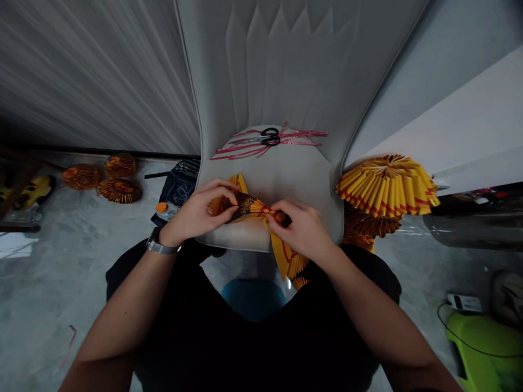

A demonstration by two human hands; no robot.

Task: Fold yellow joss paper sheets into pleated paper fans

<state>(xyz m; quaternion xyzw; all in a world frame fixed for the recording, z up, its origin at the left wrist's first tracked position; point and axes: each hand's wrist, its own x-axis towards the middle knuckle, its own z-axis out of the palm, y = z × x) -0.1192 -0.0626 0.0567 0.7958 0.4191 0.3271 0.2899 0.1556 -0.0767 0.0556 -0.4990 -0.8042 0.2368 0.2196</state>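
A pleated yellow and orange paper (251, 207) is bunched together above the front of the grey chair seat (302, 179). Its left part is gripped between the thumb and fingers of my left hand (208, 209). My right hand (304, 226) pinches it at the narrow gathered middle, where a bit of red shows. A yellow flap (280, 253) of the paper hangs over the seat's front edge. Further back on the seat, black-handled scissors (270, 137) lie among red strips (241, 148).
Folded yellow paper fans (388, 188) are stacked right of the seat. Several round pleated pieces (120, 190) lie on the floor at left, near a dark bag (182, 182) and an orange-capped bottle (162, 208). A green object (486, 348) stands at lower right.
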